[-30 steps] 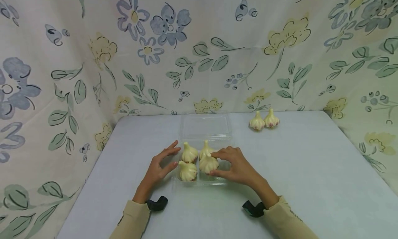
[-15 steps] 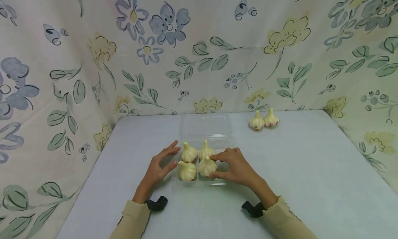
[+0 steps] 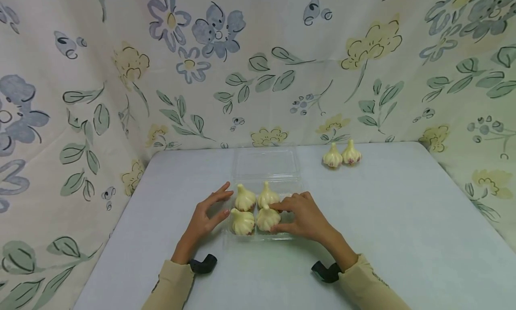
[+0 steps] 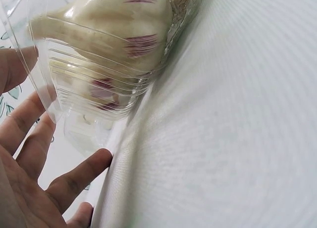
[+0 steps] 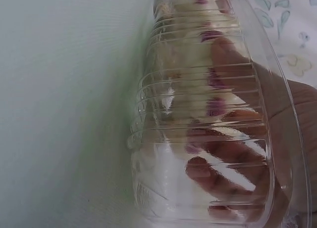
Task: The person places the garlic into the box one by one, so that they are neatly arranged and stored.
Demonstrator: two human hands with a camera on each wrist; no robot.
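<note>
Cream garlic bulb in right hand, sleeve marking illegible.

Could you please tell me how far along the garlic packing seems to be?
Looks done: three garlic bulbs sit in the clear plastic box. In hand: the right hand pinches a fourth bulb at the box's front. Apparently left: releasing that bulb, probably adding the two bulbs standing on the table at the back right, then perhaps closing the lid, which lies open behind.

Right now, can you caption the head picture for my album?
Right fingers hold one of four garlic bulbs in a clear box.
</note>
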